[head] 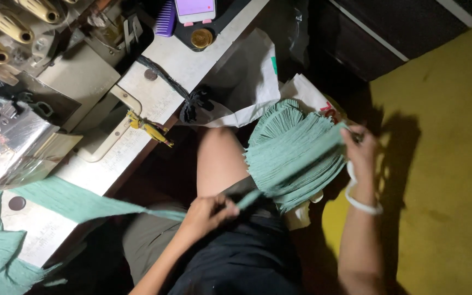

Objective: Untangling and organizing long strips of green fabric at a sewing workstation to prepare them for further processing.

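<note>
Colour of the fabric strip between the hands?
Pale teal-green, ribbed fabric strip, running from the left hand to the right hand; head view.

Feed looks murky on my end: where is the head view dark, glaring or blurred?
Head view: dim overall, lap and under-table nearly black; glare on the foil sheet; hard shadow on the yellow floor; left hand and right hand slightly motion-blurred, green strips fairly sharp.

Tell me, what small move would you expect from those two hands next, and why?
Probably the right hand lifts the top green strip off the stack of green strips. Its fingers already pinch that stack's upper edge, while the left hand grips the end of a long green strip running back to the sewing machine, so another piece seems due.
</note>
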